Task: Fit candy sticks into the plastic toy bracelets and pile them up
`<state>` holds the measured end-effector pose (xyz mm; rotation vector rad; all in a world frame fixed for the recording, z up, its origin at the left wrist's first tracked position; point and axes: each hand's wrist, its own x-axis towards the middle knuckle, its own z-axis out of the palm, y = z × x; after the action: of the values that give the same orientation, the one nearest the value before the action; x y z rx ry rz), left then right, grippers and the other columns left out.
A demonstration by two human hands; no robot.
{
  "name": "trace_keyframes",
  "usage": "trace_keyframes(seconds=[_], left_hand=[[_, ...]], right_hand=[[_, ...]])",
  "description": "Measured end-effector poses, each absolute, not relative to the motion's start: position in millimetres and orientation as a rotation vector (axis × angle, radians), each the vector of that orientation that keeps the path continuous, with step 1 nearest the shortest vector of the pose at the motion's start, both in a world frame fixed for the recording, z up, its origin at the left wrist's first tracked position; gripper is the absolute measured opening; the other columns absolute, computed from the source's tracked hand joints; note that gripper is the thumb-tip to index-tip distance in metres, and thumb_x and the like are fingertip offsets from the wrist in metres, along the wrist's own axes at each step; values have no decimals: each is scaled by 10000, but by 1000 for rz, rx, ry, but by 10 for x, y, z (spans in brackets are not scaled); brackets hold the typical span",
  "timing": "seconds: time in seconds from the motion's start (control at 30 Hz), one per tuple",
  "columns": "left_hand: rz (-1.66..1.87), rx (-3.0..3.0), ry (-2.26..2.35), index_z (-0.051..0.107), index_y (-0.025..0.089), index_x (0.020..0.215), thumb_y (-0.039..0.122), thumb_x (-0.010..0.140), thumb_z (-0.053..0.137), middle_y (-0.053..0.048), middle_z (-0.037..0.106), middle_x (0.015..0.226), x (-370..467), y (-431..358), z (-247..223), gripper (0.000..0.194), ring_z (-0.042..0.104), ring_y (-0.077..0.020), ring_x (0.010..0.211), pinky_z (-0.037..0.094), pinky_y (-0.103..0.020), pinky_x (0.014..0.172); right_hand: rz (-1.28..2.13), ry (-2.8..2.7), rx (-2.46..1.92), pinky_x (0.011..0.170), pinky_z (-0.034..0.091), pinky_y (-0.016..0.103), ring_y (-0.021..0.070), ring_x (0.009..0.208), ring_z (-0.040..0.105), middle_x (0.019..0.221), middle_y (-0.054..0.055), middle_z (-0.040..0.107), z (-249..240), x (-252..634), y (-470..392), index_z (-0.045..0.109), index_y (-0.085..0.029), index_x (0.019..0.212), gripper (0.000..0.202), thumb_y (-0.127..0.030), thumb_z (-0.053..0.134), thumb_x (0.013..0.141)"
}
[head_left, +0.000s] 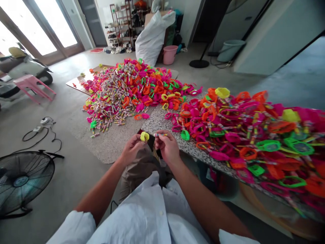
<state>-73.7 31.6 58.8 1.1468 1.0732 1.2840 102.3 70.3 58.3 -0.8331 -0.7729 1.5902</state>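
My left hand [132, 147] is closed, pinching a small yellow plastic toy watch [144, 136] above my lap. Close by on the right, my right hand [166, 145] holds a thin candy roll [160, 134] in a printed wrapper between thumb and fingers. The roll lies level and points toward the yellow watch; a small gap separates the two. Beyond the hands, a pile of loose candy rolls [115, 98] is heaped on the left. Mixed with it is a heap of pink, orange, green and yellow toy watches [152, 84].
To my right, a speckled stone tabletop [158, 120] carries another heap of toy watches [243, 125], many with candy rolls among them. A black fan [21, 181] and cables stand left on the floor. Farther back are a pink stool [33, 83], a white sack [152, 37] and a pink bucket [170, 55].
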Motion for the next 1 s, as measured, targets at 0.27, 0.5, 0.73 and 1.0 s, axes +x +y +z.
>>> trace_keyframes(seconds=[0.27,0.5,0.73,1.0], left_hand=[[1343,983,1055,609,205,747,688,851,735,-43,659,763,-621,301,533,510,681,-228,844,580,-367,821],[1360,901,980,642,206,806,573,804,798,-70,752,919,-550,274,733,399,721,-251,966,594,-424,949],[1371,878,954,576,217,768,470,814,696,-76,740,915,-570,289,767,284,723,-281,1029,585,-475,981],[1380,793,871,657,216,930,335,729,778,-76,794,1006,-593,310,657,264,758,-305,1070,601,-490,981]], right_hand=[[1342,-1163,-829,570,477,278,132,606,574,808,-3,678,666,998,485,734,-260,1033,217,-454,667,962],[1340,-1133,-801,591,501,271,134,642,603,876,-8,668,706,1042,446,648,-285,1193,303,-503,675,984],[1462,-1053,-820,554,500,267,136,616,595,846,1,684,702,1027,445,677,-256,1109,345,-547,721,929],[1450,-1126,-814,586,527,275,168,700,639,812,-3,678,702,1041,442,696,-278,1101,284,-506,719,933]])
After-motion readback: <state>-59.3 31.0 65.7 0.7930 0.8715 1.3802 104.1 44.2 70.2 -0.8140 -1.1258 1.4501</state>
